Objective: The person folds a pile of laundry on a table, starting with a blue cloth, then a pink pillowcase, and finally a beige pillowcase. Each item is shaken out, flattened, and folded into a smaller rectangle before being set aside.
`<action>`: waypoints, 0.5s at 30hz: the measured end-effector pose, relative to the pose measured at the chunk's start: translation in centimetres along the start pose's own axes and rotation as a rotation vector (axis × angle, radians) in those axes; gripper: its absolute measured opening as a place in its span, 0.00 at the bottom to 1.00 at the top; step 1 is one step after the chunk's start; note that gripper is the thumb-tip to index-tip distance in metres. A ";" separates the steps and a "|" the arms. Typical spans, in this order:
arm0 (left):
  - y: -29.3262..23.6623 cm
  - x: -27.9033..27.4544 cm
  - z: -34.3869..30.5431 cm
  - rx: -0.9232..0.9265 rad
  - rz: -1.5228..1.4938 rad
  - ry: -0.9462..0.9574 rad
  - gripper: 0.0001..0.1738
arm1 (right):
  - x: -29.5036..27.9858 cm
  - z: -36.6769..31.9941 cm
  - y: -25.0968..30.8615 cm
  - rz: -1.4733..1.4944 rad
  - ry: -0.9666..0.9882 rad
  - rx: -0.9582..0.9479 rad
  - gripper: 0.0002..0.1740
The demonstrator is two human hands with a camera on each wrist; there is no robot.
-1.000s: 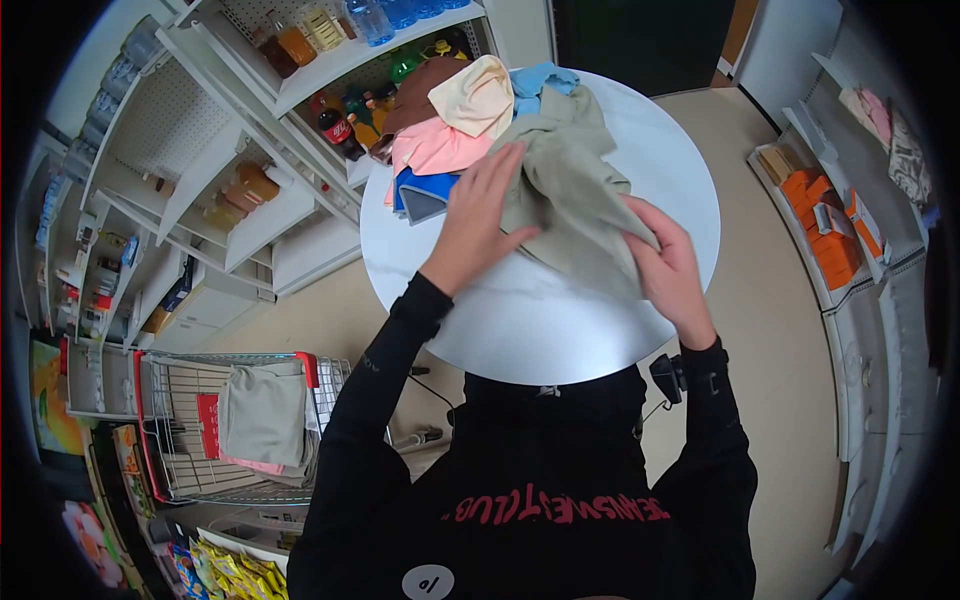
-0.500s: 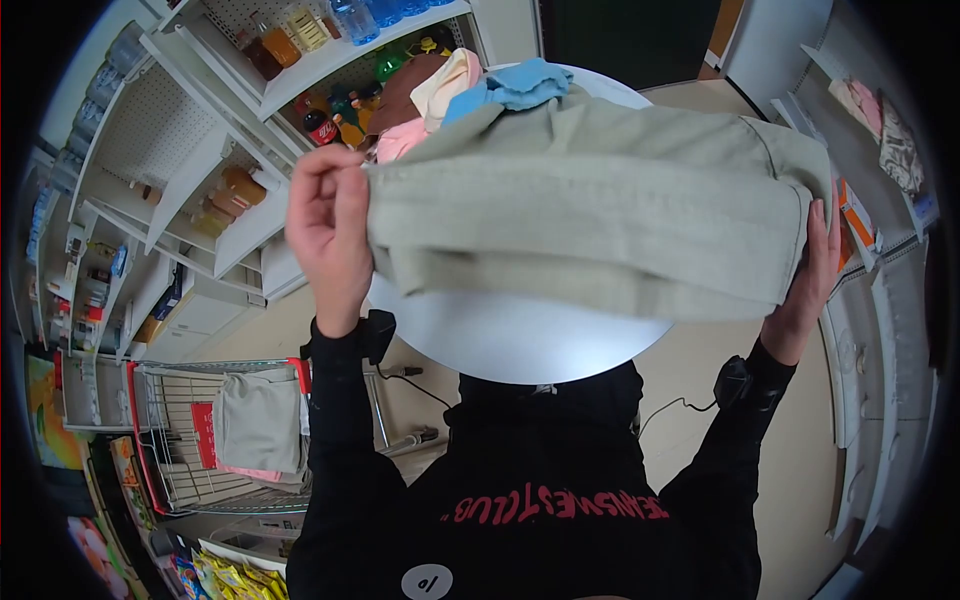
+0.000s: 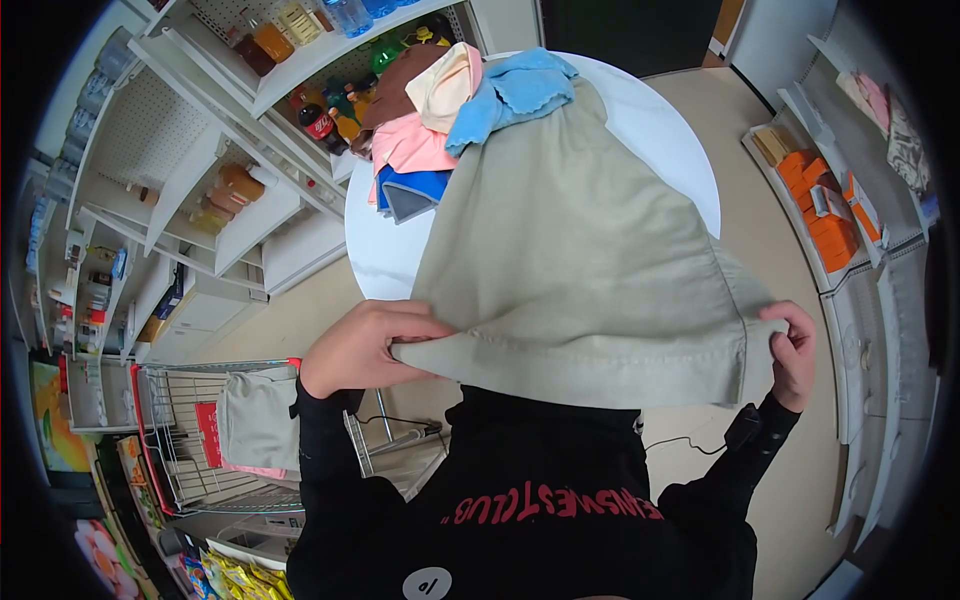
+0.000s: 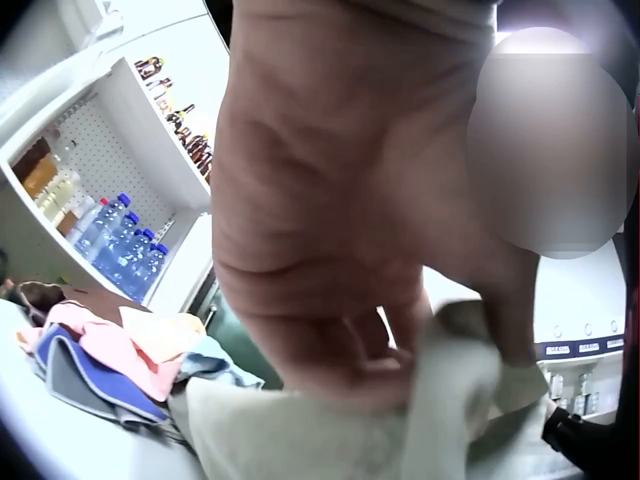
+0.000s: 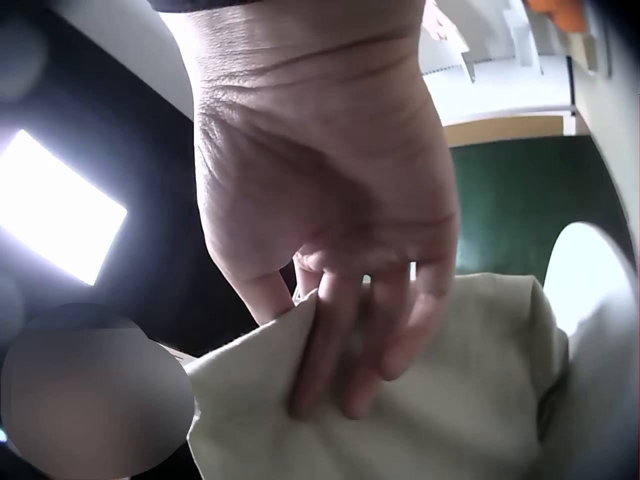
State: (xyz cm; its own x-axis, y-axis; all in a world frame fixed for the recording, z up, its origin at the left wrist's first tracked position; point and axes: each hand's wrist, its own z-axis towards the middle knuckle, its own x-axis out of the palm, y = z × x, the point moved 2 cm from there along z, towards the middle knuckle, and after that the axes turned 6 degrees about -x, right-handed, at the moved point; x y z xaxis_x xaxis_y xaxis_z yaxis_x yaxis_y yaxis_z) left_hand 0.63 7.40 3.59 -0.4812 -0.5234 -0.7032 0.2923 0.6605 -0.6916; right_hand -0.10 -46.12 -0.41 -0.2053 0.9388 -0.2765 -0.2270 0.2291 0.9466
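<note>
A grey-green cloth [image 3: 580, 240] spreads from the round table over its near edge, its hemmed border held up near the person's waist. The left hand [image 3: 368, 345] pinches the left corner of that border, and the right hand [image 3: 792, 355] grips the right corner. In the left wrist view the left hand [image 4: 340, 200] has its fingers and thumb on the cloth [image 4: 300, 430]. The right wrist view shows the right hand [image 5: 330, 170] with its fingers over the front of the cloth [image 5: 450, 400], the thumb partly behind it.
Pink [image 3: 412, 143], cream, brown, light blue [image 3: 515, 92] and dark blue pieces of cloth are heaped at the back of the white table [image 3: 660, 135]. A shopping cart [image 3: 175, 440] with folded cloth stands at the left. Shelves with bottles and orange boxes [image 3: 830, 230] flank the table.
The grey-green cloth was bunched, then lifted and stretched wide; now it hangs toward the waist. Both hands have moved apart and down with its border. The light blue cloth has shifted left and lies more exposed.
</note>
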 end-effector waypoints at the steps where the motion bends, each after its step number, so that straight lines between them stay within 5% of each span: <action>1: 0.2 -0.1 0.4 -0.004 -0.081 0.064 0.19 | 0.0 0.0 0.0 0.011 0.004 0.002 0.22; 3: 1.6 0.6 1.0 -0.012 -0.157 0.132 0.18 | 0.2 0.0 -0.1 0.036 0.012 0.006 0.17; 6: 8.3 3.4 3.3 -0.326 -0.383 -0.426 0.26 | 1.6 1.5 -0.7 -0.026 -0.003 0.147 0.17; 10: 5.8 6.2 4.3 -0.618 -0.028 -0.349 0.32 | 2.2 1.7 -3.3 -0.113 0.021 0.297 0.18; 15: 4.2 7.0 3.9 -0.538 -0.184 -0.268 0.34 | 1.9 1.4 -6.8 0.079 -0.096 0.515 0.18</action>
State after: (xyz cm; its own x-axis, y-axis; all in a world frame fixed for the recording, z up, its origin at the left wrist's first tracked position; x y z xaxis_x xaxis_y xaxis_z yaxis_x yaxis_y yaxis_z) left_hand 1.70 4.48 -4.88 -0.2396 -0.7248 -0.6460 -0.2655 0.6889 -0.6745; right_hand 2.42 -45.56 -7.12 -0.1094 0.9722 -0.2071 0.2876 0.2304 0.9296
